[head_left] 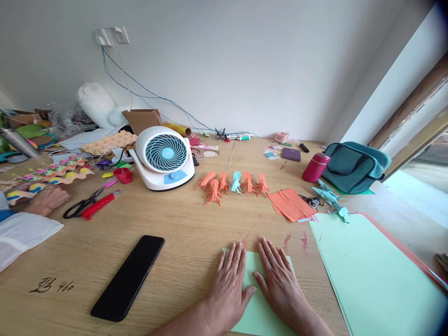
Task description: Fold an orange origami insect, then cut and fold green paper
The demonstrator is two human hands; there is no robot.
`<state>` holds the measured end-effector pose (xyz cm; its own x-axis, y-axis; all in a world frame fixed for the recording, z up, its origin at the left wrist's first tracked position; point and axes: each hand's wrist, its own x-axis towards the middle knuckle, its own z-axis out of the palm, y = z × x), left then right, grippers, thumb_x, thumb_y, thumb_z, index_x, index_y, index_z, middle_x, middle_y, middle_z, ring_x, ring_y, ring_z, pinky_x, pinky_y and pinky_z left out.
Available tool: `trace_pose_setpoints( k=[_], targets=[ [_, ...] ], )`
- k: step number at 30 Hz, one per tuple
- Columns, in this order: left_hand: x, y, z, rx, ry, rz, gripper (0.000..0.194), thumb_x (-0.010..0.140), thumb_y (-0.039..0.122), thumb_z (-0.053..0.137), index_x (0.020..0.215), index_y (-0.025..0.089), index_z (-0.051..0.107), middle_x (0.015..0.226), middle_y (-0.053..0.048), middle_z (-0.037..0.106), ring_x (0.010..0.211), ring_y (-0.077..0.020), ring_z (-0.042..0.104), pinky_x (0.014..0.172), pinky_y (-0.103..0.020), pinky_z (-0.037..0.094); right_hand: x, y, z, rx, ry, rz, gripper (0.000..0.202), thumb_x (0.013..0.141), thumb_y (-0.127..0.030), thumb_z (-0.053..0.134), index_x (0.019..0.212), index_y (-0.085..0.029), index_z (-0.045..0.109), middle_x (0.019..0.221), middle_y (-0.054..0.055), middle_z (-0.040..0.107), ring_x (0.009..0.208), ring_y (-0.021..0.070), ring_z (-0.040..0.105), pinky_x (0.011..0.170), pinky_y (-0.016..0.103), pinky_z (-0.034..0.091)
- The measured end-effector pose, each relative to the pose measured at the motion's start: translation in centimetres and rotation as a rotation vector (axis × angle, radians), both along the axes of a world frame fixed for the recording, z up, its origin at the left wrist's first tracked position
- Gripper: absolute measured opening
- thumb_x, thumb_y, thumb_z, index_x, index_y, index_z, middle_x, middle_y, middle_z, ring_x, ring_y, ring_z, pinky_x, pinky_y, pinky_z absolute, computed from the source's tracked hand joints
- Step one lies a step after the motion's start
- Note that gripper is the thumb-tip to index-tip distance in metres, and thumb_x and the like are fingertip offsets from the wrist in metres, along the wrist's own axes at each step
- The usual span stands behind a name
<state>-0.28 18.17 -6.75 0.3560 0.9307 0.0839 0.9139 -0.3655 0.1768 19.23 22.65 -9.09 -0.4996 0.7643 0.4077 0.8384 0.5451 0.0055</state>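
"Where are we finding the green sheet (251, 267)?"

"It is lying on the tabletop (182, 270) directly under us, our left hand (228, 287) covering its left side and our right hand (280, 282) its right. Neither is sitting nearer; both are touching it."

"And how are we holding them?"

"We are gripping nothing. Both palms are facing down, fingers stretching out toward the wall (210, 60), thumbs standing away and pointing inward over the bare strip between."

"Which way is its long axis running?"

"Away from us, we are judging, roughly along our fingers, whose tips are reaching past the far edge."

"What are we missing?"

"Our hands are hiding much of both side edges, and the near end is meeting the bottom of our view, so we are barely making it out. We cannot tell whether a fold is lying under our palms. To the right, the larger green sheet (378, 270) is running out of view. At far left, another person's hand (49, 199) is showing, but the frame is cutting off the white sleeve (28, 233)."
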Motion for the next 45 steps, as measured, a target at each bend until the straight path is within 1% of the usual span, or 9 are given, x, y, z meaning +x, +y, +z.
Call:
trace_pose_setpoints(
  k=[5,10,13,16,24,29,34,39,45],
  targets=[
    [-0.4,3.1,1.7,-0.061,0.015,0.020,0.074,0.098,0.046,0.044,0.158,0.010,0.020,0.165,-0.017,0.014,0.152,-0.0366,0.016,0.120,-0.059,0.023,0.4,2.5,1.5,-0.076,0.010,-0.073,0.054,0.099,-0.041,0.043,0.145,-0.012,0.045,0.150,0.019,0.049,0.137,0.0341,0.045,0.109,0.053,0.037],
    [-1.1,4.8,2.3,0.005,-0.062,0.029,0.062,0.100,0.038,0.045,0.154,0.012,0.032,0.161,-0.017,0.032,0.150,-0.0343,0.027,0.117,-0.054,0.033,1.4,3.4,4.1,-0.173,0.072,-0.094,0.027,0.098,-0.036,0.049,0.115,-0.017,0.058,0.112,0.015,0.062,0.102,0.0304,0.061,0.084,0.044,0.052],
    [-1.5,4.8,1.9,0.065,-0.123,0.005,0.053,0.101,0.035,0.044,0.149,0.015,0.039,0.155,-0.015,0.043,0.146,-0.0308,0.036,0.116,-0.052,0.037,1.8,3.1,4.5,-0.153,0.073,-0.121,0.018,0.096,-0.038,0.053,0.099,-0.020,0.056,0.096,0.011,0.059,0.088,0.0293,0.059,0.074,0.043,0.051],
    [-1.6,4.6,1.8,0.089,-0.145,-0.010,0.047,0.100,0.031,0.046,0.145,0.017,0.044,0.151,-0.013,0.048,0.143,-0.0289,0.039,0.114,-0.050,0.040,1.9,2.5,4.2,-0.141,0.082,-0.117,0.019,0.096,-0.041,0.053,0.095,-0.022,0.052,0.092,0.009,0.056,0.080,0.0269,0.057,0.067,0.040,0.050],
    [-1.2,4.5,2.1,0.065,-0.087,-0.017,0.051,0.099,0.031,0.048,0.146,0.015,0.043,0.152,-0.015,0.047,0.143,-0.0309,0.040,0.111,-0.051,0.042,2.0,1.3,4.1,-0.143,0.073,-0.135,0.021,0.094,-0.043,0.052,0.085,-0.024,0.047,0.079,0.003,0.055,0.068,0.0248,0.059,0.060,0.038,0.047],
    [-1.1,4.5,2.3,0.030,-0.072,-0.002,0.051,0.099,0.032,0.046,0.147,0.016,0.043,0.153,-0.013,0.046,0.144,-0.0309,0.039,0.113,-0.050,0.041,1.9,1.0,4.3,-0.206,0.096,-0.097,0.025,0.094,-0.044,0.052,0.079,-0.024,0.049,0.081,0.006,0.058,0.071,0.0240,0.063,0.061,0.036,0.049],
    [-1.2,4.4,2.5,0.014,-0.084,-0.004,0.051,0.100,0.035,0.045,0.147,0.015,0.044,0.154,-0.013,0.045,0.144,-0.0314,0.038,0.114,-0.050,0.040,2.1,0.7,4.8,-0.343,0.139,-0.189,0.021,0.093,-0.042,0.050,0.080,-0.025,0.051,0.081,0.003,0.062,0.062,0.0199,0.066,0.044,0.027,0.036],
    [-1.2,4.3,2.7,0.006,-0.081,-0.015,0.050,0.100,0.035,0.044,0.146,0.015,0.045,0.155,-0.013,0.044,0.145,-0.0311,0.036,0.115,-0.050,0.040,2.7,0.9,5.8,-0.520,0.147,-0.229,0.028,0.093,-0.046,0.052,0.075,-0.025,0.052,0.075,0.002,0.065,0.066,0.0213,0.067,0.047,0.026,0.035],
    [-1.2,4.4,2.6,0.028,-0.108,-0.030,0.048,0.100,0.034,0.046,0.144,0.015,0.047,0.153,-0.013,0.047,0.144,-0.0310,0.039,0.114,-0.051,0.041,3.1,1.4,6.2,-0.650,0.230,-0.031,0.030,0.094,-0.038,0.051,0.068,-0.023,0.053,0.078,0.003,0.063,0.075,0.0198,0.065,0.064,0.028,0.046]
  ],
)
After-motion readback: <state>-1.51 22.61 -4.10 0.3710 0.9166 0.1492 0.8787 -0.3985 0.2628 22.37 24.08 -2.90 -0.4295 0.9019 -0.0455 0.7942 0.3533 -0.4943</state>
